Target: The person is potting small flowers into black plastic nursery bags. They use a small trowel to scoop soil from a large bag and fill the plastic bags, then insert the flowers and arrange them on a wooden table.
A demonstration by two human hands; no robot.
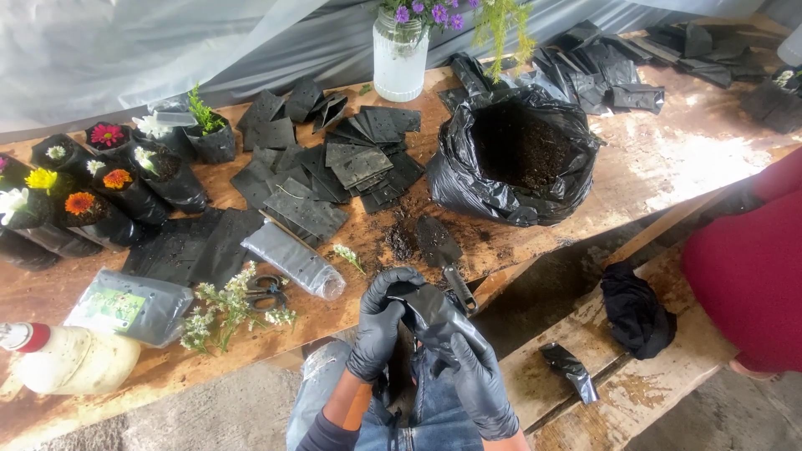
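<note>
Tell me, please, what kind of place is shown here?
Probably a makeshift plant-potting workbench under a tarp: a black sack of soil, flat black nursery bags, and potted flowers on a rough wooden table.

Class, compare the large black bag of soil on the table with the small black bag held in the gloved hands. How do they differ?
The large black bag of soil sits on the wooden table, mouth rolled wide open, full of dark soil. The small black bag is off the table, gripped by the left hand and right hand, narrow and seemingly without soil. The large bag is crumpled; the small one is smoother. Both are shiny black plastic.
</note>
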